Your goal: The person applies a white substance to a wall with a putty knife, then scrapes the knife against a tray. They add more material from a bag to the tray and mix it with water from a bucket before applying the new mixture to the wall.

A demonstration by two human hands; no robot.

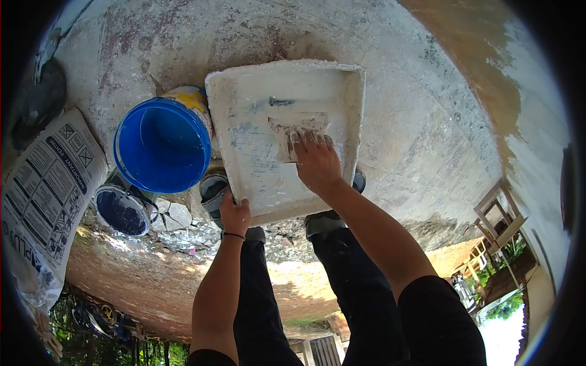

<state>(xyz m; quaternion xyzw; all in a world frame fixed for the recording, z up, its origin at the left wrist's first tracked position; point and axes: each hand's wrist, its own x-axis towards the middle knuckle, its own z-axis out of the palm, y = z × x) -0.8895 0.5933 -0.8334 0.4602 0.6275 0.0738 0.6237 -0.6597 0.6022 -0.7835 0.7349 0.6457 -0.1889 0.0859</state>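
Below, left hand (234,215) gripping the near edge of a plaster-stained white tray (256,177), fingers curled over the rim, thumb on top. Right hand (316,163) lying on the tray, fingers pressed together on a flat plaster-coated trowel blade (293,129), pushing it onto the tray bottom. Tray held tilted above both shoes, in front of the legs. Just beside the tray, on its left, blue bucket (162,146), touching or nearly touching the rim. Lower left, smaller dark pot (123,210) and a printed sack (46,189) on the rough floor (421,146).
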